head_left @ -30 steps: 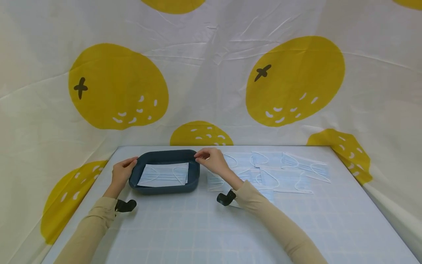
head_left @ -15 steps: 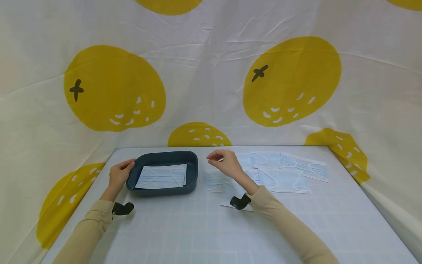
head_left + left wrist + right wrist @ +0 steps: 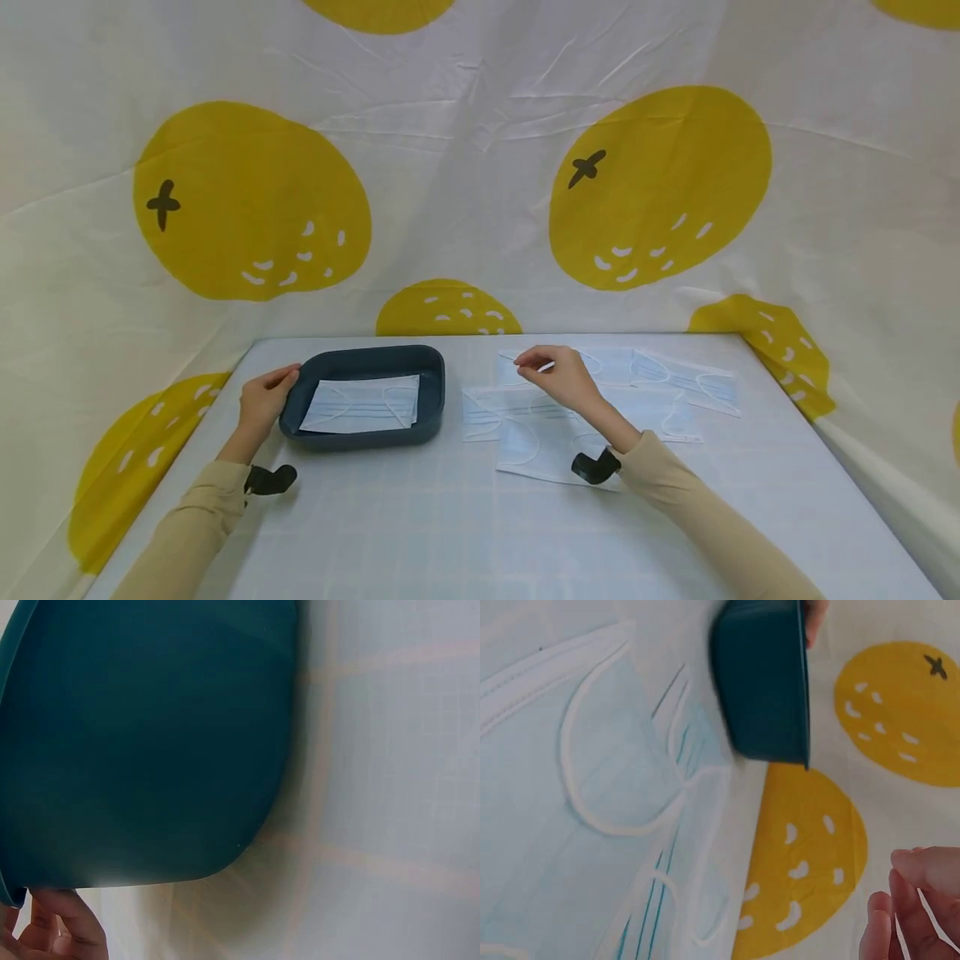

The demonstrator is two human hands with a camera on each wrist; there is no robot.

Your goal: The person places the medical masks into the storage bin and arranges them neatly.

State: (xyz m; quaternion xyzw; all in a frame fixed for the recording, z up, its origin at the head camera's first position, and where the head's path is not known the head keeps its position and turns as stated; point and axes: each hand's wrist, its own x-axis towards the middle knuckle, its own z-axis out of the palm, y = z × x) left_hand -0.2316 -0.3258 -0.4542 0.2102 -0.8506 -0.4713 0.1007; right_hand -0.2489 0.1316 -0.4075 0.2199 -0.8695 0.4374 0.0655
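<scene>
A dark teal plastic tray [image 3: 360,441] stands at the left of the table, with blue face masks [image 3: 358,406] stacked flat in it. My left hand [image 3: 260,408] pinches its left rim; in the left wrist view the fingers [image 3: 71,922] curl at the edge of the tray wall [image 3: 150,750]. To the tray's right, several loose face masks [image 3: 517,446] lie spread and overlapping. Above them hovers my right hand [image 3: 566,382], thumb and fingers loosely bent and holding nothing. The right wrist view shows its fingertips [image 3: 907,862] slightly apart, away from the masks [image 3: 570,780].
A pale checked cloth covers the table [image 3: 420,525]. Behind it hangs a white curtain [image 3: 465,183] printed with yellow fruit, meeting the table's back edge. A black wrist camera mount [image 3: 595,467] hangs under the right wrist, and a similar one [image 3: 272,480] under the left.
My right hand has left the tray's right rim and moved right, over the loose masks. The left hand stays on the left rim. The whole view has shifted slightly.
</scene>
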